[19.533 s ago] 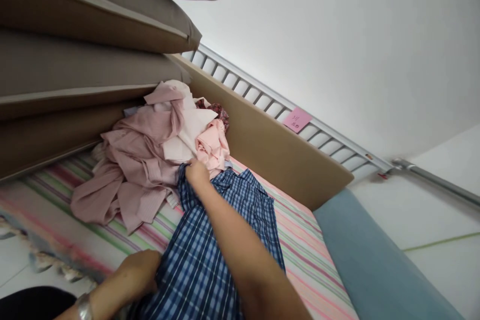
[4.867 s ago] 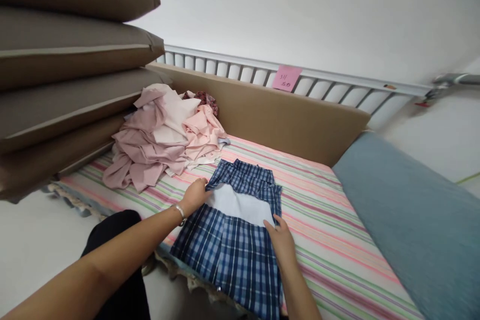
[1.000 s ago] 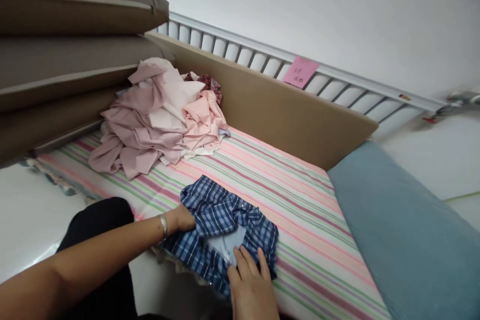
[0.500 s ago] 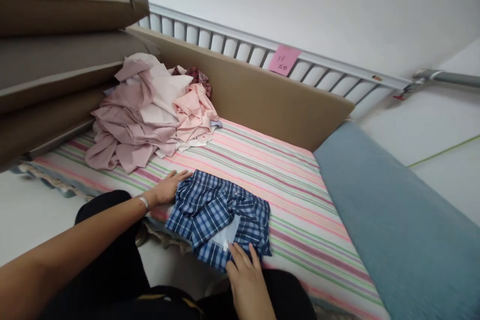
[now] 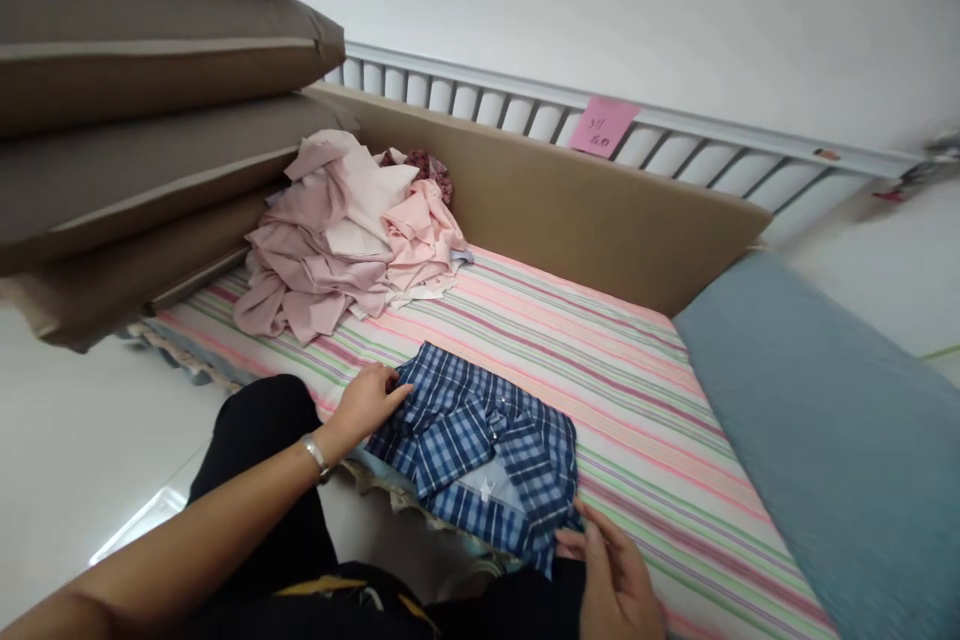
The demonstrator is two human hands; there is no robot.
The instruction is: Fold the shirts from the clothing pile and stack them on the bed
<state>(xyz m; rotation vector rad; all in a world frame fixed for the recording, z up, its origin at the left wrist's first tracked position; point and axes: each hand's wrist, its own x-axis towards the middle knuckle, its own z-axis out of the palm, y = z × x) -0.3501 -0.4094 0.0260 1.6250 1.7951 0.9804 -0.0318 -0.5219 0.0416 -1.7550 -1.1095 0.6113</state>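
Observation:
A blue plaid shirt (image 5: 465,420), loosely folded with its collar and buttons facing up, lies near the front edge of the striped bedding. My left hand (image 5: 367,405), wearing a bracelet on the wrist, pinches the shirt's left edge, its fingertips curled at the cloth. At the lower right corner my right hand (image 5: 616,570) holds the fabric between thumb and fingers. A light blue inner panel with a white tag shows near the collar.
Pink and white crumpled clothes (image 5: 337,240) are heaped at the back left, beside stacked brown cushions (image 5: 165,140). A tan board (image 5: 570,205) lines the back under a railing with a pink note (image 5: 604,126). A blue padded panel (image 5: 810,420) bounds the right; striped bedding (image 5: 637,420) lies between.
My right hand has moved from the shirt's front to its lower right corner and closed on it. My left hand has gone from lying flat to pinching the edge. The view has shifted.

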